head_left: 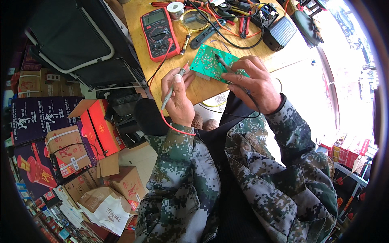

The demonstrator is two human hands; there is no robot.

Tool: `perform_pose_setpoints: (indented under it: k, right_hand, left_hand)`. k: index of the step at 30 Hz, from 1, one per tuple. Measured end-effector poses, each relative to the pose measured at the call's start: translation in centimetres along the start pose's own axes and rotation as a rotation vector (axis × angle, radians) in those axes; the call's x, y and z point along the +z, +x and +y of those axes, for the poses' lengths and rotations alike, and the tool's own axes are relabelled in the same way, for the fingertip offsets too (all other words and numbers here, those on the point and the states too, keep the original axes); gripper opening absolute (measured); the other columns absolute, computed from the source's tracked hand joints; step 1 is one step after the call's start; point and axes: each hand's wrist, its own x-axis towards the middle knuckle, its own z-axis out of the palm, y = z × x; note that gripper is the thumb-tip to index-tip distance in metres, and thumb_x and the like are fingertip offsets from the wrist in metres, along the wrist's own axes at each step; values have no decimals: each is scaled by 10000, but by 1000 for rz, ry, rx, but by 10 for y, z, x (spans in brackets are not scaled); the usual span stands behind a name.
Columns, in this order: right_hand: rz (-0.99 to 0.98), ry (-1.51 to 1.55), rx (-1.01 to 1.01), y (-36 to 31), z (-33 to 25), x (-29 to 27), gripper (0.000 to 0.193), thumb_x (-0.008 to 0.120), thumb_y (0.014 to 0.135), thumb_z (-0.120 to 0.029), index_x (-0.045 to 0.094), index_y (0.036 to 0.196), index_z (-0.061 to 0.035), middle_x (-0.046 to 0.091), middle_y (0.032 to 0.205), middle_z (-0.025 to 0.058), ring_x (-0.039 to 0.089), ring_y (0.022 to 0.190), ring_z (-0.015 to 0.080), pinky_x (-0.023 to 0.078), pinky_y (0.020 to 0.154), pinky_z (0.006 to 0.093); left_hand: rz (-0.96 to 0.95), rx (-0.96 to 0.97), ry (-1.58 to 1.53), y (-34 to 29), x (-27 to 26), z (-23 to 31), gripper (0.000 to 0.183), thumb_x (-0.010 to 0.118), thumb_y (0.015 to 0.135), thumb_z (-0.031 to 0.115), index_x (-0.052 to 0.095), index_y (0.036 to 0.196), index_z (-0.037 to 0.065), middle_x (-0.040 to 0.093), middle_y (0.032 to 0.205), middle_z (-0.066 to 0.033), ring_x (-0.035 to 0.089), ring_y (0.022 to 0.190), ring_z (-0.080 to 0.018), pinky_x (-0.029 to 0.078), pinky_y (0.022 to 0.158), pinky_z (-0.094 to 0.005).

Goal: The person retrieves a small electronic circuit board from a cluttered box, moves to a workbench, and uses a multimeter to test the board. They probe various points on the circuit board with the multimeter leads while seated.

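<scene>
A green circuit board (207, 61) lies at the near edge of the wooden table, solder side up. My left hand (179, 95) is closed round a grey test probe (168, 95) with a red lead; its tip points up, just left of the board. Over the board's right part, my right hand (254, 83) pinches a black test probe (221, 60), whose tip is at the board's upper middle; I cannot tell if it touches. A red multimeter (158, 34) with a dial and small screen lies beyond my left hand, the red lead plugged into it.
On the table (137, 12) are a solder spool (175, 10), a magnifying glass (194, 19), a utility knife (206, 34), red-handled pliers (244, 26), tangled cables and a grey finned block (279, 33). A black folding chair (81, 40) stands left, above cardboard boxes (67, 148).
</scene>
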Motion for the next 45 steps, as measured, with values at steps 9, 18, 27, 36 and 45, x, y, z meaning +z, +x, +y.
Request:
perform_pose_setpoints:
  k: [9,18,27,36,45]
  right_hand:
    - [-21,-14,-5,3,-2,0,325,781,845,-124,792,1169,-92,643,1097,124,602,1025,343,494,903,460]
    - [-62,18,58,-1,0,-7,301,751,885,-63,786,1183,-75,654,1147,125,622,1090,358,510,962,464]
    - [-7,16,52,-3,1,-3,320,738,860,-76,788,1176,-87,651,1143,125,603,1030,340,489,918,451]
    - [-12,4,51,-3,2,-4,345,734,839,-73,786,1180,-92,655,1149,113,604,1037,336,490,928,446]
    - [-8,0,43,-3,2,-4,342,730,838,-68,783,1175,-83,653,1147,116,605,1033,339,494,929,451]
  left_hand:
    - [3,3,0,-1,0,0,400,503,1160,296,518,1342,-60,636,1327,-261,697,1203,-350,579,1073,-498]
    - [0,7,9,0,-1,-1,403,503,1160,296,520,1341,-64,637,1326,-261,696,1204,-346,584,1065,-493]
    - [0,3,15,0,-1,-2,430,511,1156,317,519,1343,-70,635,1340,-265,687,1216,-346,582,1069,-491]
    - [-3,5,17,0,-1,0,418,506,1159,308,520,1342,-68,643,1328,-261,691,1207,-331,580,1071,-479]
    - [3,0,11,-1,0,0,406,508,1158,295,524,1341,-68,643,1328,-263,694,1200,-332,581,1070,-481]
